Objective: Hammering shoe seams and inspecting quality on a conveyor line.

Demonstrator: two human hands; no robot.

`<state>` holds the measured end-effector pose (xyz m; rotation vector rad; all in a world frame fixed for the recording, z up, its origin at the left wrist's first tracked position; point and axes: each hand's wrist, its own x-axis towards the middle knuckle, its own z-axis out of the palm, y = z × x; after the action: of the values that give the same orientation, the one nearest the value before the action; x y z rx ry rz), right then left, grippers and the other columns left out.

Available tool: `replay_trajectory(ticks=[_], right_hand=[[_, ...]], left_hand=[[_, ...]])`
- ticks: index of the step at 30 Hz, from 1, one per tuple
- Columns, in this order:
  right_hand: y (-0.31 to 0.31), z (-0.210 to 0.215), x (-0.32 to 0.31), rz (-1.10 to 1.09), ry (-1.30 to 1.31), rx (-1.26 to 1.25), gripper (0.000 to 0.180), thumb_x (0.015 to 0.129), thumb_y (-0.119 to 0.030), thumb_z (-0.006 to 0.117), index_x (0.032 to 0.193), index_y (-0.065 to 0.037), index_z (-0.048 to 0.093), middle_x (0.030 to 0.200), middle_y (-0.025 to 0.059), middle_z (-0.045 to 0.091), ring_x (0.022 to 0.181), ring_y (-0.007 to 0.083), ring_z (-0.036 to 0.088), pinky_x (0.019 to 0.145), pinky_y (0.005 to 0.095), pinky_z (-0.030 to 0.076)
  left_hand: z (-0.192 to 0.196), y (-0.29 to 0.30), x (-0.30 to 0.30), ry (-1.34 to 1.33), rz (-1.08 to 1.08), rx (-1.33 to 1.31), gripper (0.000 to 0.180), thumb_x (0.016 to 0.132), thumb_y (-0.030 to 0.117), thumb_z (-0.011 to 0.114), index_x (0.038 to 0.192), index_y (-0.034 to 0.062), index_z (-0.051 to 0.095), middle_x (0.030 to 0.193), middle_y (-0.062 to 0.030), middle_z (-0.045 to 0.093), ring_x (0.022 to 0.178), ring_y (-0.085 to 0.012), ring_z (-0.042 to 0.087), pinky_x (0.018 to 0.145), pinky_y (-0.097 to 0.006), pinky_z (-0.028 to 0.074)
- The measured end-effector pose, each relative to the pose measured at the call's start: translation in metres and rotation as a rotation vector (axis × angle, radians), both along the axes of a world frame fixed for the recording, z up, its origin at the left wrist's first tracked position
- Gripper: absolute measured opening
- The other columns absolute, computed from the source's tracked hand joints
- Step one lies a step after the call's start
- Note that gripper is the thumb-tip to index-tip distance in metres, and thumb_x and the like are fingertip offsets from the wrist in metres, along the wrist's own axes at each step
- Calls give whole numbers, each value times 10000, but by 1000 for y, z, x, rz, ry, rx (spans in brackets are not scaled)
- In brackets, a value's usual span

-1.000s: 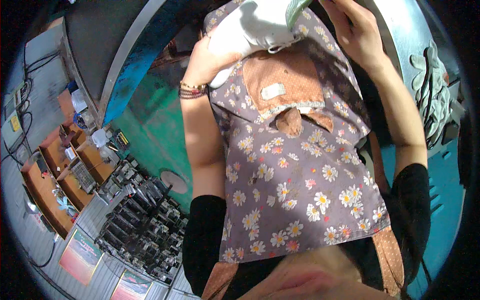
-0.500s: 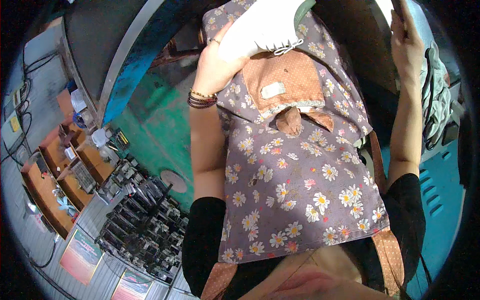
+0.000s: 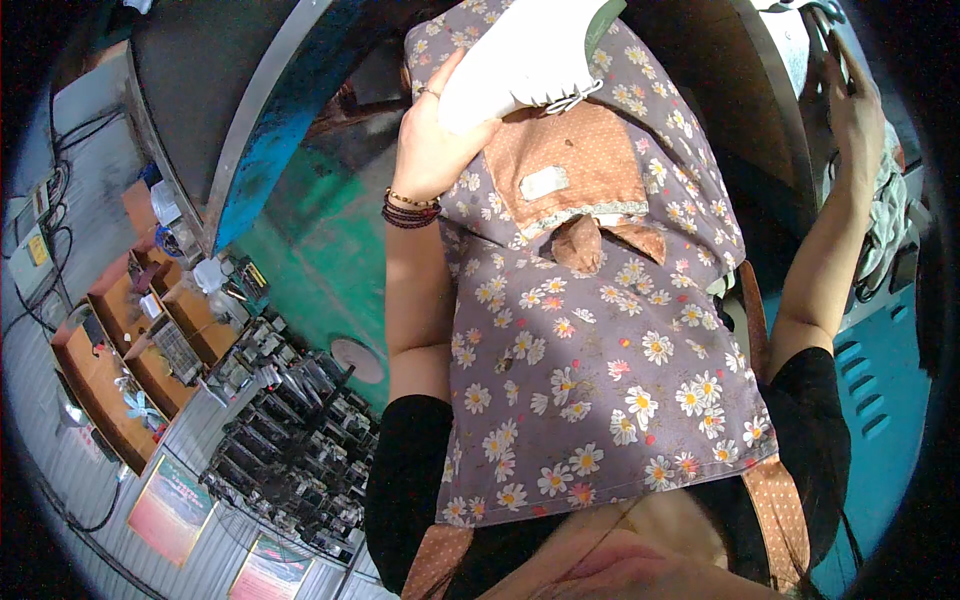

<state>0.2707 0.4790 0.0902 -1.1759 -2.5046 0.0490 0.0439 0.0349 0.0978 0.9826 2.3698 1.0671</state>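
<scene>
In my left hand (image 3: 437,140) is a white lace-up shoe (image 3: 535,60) with a green heel patch, held against my lap at the top of the view. The fingers and thumb grip its toe end, and the tied laces face right. My right hand (image 3: 853,105) reaches out at the upper right, fingers stretched and slightly apart. Nothing shows in its grasp. Close to its fingertips is a whitish item (image 3: 790,45), partly cut off, whose kind I cannot make out. A floral apron (image 3: 600,370) with an orange pocket covers my body and lap.
Grey crumpled cloth (image 3: 885,220) lies beside my right forearm, above a blue vented cabinet (image 3: 865,390). A curved dark surface with a metal edge (image 3: 250,110) stands at the left. Farther left are wooden compartments (image 3: 110,380) and racks of dark metal parts (image 3: 290,450).
My right hand has moved outward to the right and slightly lower, uncovering more of the whitish item. The shoe in my left hand has barely shifted.
</scene>
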Motion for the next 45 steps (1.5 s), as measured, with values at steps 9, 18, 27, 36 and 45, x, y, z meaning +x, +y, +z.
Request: replay_trajectory(ticks=[9, 18, 27, 36, 45], right_hand=[[-57, 31, -16, 227, 367, -171, 235, 968, -288, 565, 1129, -182, 698, 1036, 21, 703, 960, 115, 640, 839, 236, 474], [-156, 26, -59, 519, 384, -651, 236, 949, -229, 581, 906, -12, 666, 692, 94, 533, 656, 184, 538, 631, 303, 446], [-230, 16, -73, 667, 216, -795, 374, 923, -201, 595, 641, 16, 482, 640, 180, 483, 618, 366, 495, 585, 433, 395], [-242, 9, -91, 656, 271, -720, 198, 959, -134, 503, 804, -15, 470, 679, 196, 484, 617, 416, 505, 541, 440, 386], [-238, 38, -80, 655, 301, -769, 123, 927, -59, 474, 817, -10, 496, 682, 173, 519, 582, 375, 524, 535, 417, 403]], left_hand=[[-8, -17, 4, 72, 157, -106, 759, 669, 236, 817, 1300, -27, 487, 1125, -214, 649, 1025, -295, 649, 875, -367, 505], [-11, -45, 16, -626, 469, 353, 323, 844, 58, 674, 1131, -57, 577, 1042, -102, 663, 934, -155, 627, 852, -297, 499], [-2, -109, 52, -885, 683, 629, 547, 842, 239, 618, 1283, -49, 472, 1167, -147, 620, 1011, -256, 640, 886, -364, 517], [60, -149, -30, -1101, 519, 1438, 611, 968, 483, 419, 1442, 105, 343, 1365, -200, 487, 1189, -419, 522, 880, -567, 513], [156, -171, -167, -1299, 787, 1140, 437, 934, 66, 516, 1337, -52, 396, 1348, -279, 444, 1222, -399, 486, 900, -392, 563]])
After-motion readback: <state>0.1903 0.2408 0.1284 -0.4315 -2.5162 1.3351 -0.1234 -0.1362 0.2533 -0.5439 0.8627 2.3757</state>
